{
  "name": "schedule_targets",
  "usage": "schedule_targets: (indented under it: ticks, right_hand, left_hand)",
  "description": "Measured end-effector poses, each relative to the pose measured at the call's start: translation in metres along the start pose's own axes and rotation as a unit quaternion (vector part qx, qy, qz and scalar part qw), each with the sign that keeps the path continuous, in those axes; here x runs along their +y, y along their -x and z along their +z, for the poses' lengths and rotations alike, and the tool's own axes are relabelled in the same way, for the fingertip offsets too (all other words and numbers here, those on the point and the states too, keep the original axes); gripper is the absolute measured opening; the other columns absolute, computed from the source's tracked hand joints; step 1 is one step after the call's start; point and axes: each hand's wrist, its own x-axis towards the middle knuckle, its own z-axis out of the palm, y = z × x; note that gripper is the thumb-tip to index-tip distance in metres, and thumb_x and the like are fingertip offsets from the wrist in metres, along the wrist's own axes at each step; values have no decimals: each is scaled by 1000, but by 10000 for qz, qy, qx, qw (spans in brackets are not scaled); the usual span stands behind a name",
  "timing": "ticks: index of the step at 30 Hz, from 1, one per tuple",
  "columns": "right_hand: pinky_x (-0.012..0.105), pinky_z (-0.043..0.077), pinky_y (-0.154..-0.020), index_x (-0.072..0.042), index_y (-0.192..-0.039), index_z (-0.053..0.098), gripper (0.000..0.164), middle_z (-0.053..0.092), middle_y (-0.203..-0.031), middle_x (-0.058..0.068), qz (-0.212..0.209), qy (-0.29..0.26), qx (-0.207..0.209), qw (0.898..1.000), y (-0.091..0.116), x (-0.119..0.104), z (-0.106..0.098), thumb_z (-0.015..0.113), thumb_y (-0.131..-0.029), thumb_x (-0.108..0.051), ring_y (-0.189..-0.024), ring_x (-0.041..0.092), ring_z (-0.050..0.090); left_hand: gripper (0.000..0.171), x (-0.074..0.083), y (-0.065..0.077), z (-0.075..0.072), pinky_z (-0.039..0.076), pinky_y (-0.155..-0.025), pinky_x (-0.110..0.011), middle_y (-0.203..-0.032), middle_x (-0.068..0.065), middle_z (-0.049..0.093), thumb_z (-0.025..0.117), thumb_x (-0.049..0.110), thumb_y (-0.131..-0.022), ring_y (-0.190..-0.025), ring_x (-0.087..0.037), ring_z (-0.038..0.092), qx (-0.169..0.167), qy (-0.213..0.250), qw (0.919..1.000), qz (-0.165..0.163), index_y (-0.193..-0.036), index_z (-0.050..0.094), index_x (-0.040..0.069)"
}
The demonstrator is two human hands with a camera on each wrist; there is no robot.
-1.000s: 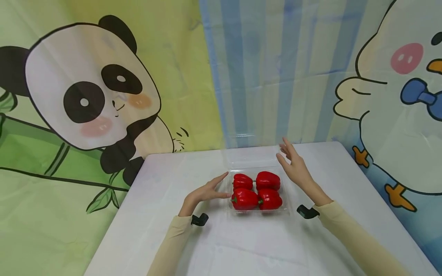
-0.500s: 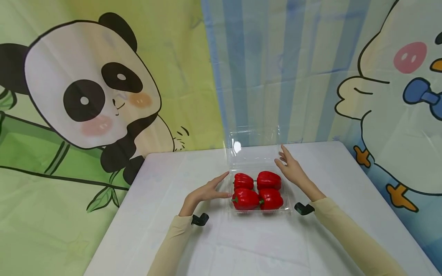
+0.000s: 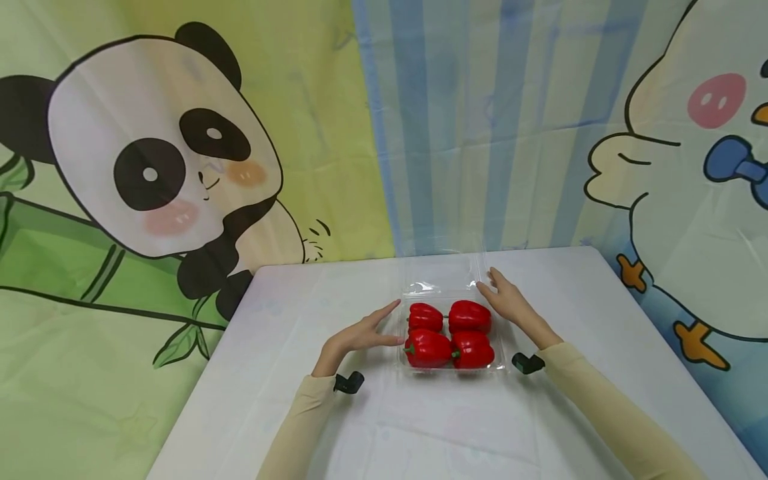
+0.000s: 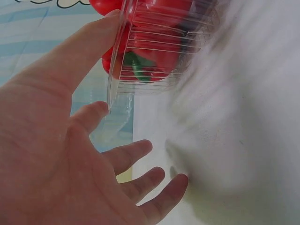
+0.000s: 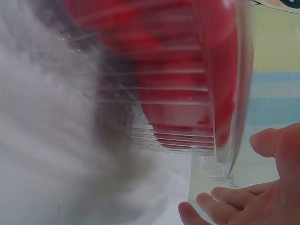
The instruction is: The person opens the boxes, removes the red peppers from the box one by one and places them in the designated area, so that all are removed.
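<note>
Several red bell peppers [image 3: 429, 348] lie in two rows in a clear plastic clamshell box [image 3: 414, 371] on the table. Its transparent lid [image 3: 444, 273] stands up at the back, hinged open; its outline is faint. My left hand [image 3: 359, 335] is at the box's left side, fingers spread. In the left wrist view, the thumb [image 4: 101, 35] and index fingertip [image 4: 101, 108] reach the rim [image 4: 115, 70]. My right hand [image 3: 507, 300] is by the back right corner, fingers loosely extended; in the right wrist view they look apart from the box's rim [image 5: 236, 93].
The white table [image 3: 336, 427] ends just behind the lid. A hanging cloth [image 3: 324, 133] printed with a panda and a white bird rises behind it. Each wrist wears a small black camera [image 3: 349, 382].
My right hand has come down and closer along the box's right side. The lid's tilt has shifted, and its glare spot now shows lower. My left hand has stayed in place.
</note>
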Motion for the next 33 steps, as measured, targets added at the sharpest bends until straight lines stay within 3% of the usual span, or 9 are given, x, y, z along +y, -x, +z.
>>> schedule_targets:
  ticks: [22,33]
  right_hand:
    - [62,31,-115,10,-156,15,77,30,-157,33,349,92,-245,9990,-10,8,6,41,-106,-42,-145,49,31]
    - [63,29,-116,12,-155,15,81,29,-157,34,324,128,-362,9987,-7,11,7,39,-105,-47,-145,51,30]
  left_hand:
    - [94,0,0,0,25,-118,-66,-169,-1,19,71,52,-88,-156,-33,17,-34,-15,10000,-35,-162,16,30]
    - [96,-3,-1,1,25,-118,-66,-169,0,18,71,54,-87,-156,-31,16,-46,38,10000,-80,-162,16,32]
